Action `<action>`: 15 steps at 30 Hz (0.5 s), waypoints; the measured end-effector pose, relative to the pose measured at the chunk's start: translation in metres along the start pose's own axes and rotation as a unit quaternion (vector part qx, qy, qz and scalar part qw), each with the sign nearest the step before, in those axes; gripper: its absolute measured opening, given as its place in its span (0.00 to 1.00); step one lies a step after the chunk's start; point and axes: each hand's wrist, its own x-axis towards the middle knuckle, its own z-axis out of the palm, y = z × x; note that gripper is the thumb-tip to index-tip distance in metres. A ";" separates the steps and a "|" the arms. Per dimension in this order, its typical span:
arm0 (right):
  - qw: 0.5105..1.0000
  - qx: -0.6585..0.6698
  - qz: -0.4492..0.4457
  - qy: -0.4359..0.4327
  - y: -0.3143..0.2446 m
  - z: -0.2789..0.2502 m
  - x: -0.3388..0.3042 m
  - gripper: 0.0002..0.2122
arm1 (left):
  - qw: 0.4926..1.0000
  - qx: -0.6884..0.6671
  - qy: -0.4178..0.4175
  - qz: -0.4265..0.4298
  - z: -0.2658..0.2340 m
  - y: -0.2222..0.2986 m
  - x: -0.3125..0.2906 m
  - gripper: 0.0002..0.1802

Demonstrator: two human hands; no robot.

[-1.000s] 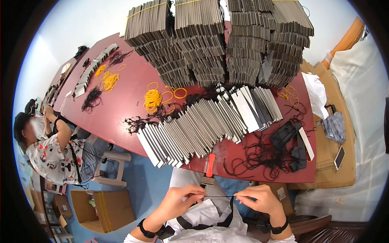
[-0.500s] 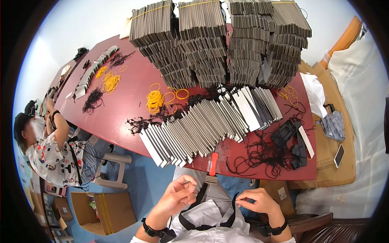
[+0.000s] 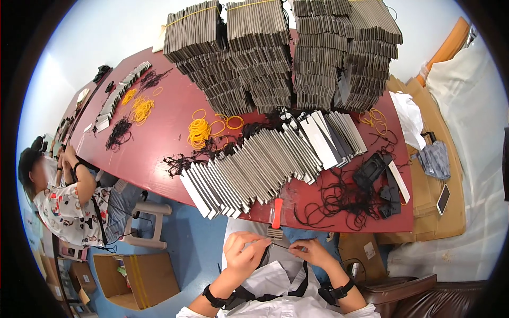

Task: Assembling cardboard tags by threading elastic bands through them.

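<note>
A thin black cord (image 3: pixel 281 246) runs short and taut between my two hands, in front of the table edge. My left hand (image 3: pixel 245 253) is closed in a pinch at one end of it, just below a small grey ridged piece (image 3: pixel 274 233). My right hand (image 3: pixel 313 251) pinches the cord's other side between thumb and fingertips. Beyond the ridged piece, a red-handled tool (image 3: pixel 278 213) lies over the table's near edge. Past it stands a slanting row of thin grey and white flat pieces (image 3: pixel 270 164), with black cords bunched behind them.
Tall stacks of grey flat pieces (image 3: pixel 260 58) stand at the back of the red table (image 3: pixel 159 159). Yellow rubber bands (image 3: pixel 199 133) lie left, tangled black cords (image 3: pixel 339 204) right. A co-worker (image 3: pixel 69 201) sits far left. An open cardboard box (image 3: pixel 138 281) is on the floor.
My hands have come closer together and nearer the ridged piece. The left moved right; the right moved left and slightly up. The cord between them now spans a shorter gap.
</note>
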 end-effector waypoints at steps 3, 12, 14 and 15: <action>0.999 0.016 -0.038 0.010 0.004 0.002 0.000 0.06 | 0.999 0.033 -0.013 0.021 0.001 -0.002 0.002 0.15; 0.999 0.021 -0.022 -0.008 0.004 0.002 0.000 0.06 | 0.992 -0.021 -0.074 -0.100 -0.003 0.006 0.001 0.12; 1.000 0.022 -0.011 -0.012 0.003 0.001 0.000 0.06 | 0.986 -0.068 -0.094 -0.119 -0.005 0.010 -0.004 0.12; 1.000 0.023 -0.011 -0.013 0.001 0.001 -0.001 0.06 | 0.987 -0.075 -0.090 -0.111 -0.006 0.012 -0.007 0.12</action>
